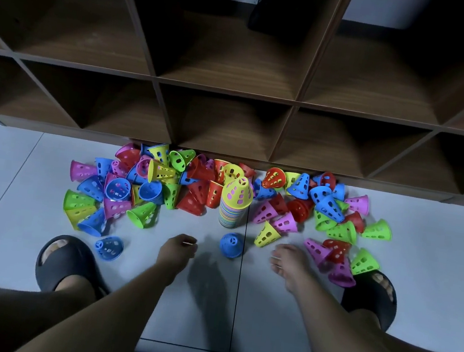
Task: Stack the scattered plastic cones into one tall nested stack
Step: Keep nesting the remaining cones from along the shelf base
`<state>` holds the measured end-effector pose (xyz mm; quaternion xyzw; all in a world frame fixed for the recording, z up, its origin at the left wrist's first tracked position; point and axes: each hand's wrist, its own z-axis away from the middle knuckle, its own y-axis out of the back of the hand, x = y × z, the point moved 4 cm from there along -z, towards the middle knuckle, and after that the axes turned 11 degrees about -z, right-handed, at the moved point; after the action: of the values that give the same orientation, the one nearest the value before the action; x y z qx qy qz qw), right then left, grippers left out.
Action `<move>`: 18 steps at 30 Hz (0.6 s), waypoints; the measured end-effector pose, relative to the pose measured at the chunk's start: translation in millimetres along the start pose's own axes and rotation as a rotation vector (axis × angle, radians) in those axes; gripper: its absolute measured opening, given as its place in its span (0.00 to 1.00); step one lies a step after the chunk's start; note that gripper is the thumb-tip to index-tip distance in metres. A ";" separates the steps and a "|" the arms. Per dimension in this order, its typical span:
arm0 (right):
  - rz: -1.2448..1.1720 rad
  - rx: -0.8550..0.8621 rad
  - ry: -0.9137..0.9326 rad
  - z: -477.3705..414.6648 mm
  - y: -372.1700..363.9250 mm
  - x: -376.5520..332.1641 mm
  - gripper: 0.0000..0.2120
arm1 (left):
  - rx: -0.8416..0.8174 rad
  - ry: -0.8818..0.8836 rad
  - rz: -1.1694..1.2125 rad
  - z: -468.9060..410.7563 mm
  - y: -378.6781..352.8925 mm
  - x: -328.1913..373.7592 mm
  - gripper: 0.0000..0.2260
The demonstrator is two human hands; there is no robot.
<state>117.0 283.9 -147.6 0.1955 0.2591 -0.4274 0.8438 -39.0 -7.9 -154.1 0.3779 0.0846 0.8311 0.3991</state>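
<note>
A tall nested stack of cones [232, 208] stands on the floor in the middle, topped by a yellow cone [237, 191]. Several loose cones in pink, blue, green, red and yellow lie scattered left [124, 189] and right [328, 214] of it. A blue cone [231, 244] lies on its side just in front of the stack, between my hands. My left hand [178, 249] hovers left of it with fingers loosely curled, holding nothing. My right hand [287, 263] hovers to its right, fingers relaxed and empty. Another blue cone [109, 247] lies near my left foot.
A dark wooden cubby shelf [235, 94] rises right behind the cones, with a black mesh bag [275, 5] in an upper compartment. My feet in black slides [65, 263] [370, 298] flank the work area on a pale tiled floor [209, 304].
</note>
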 end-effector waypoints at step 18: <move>0.418 0.358 0.342 -16.5 86.4 -23.8 0.12 | 0.594 0.128 -0.430 1.8 179.8 -78.6 0.17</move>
<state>171.7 356.0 -136.9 0.4590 0.2721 -0.2443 0.8097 -114.5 -185.3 -117.3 0.3980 0.4241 0.6895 0.4316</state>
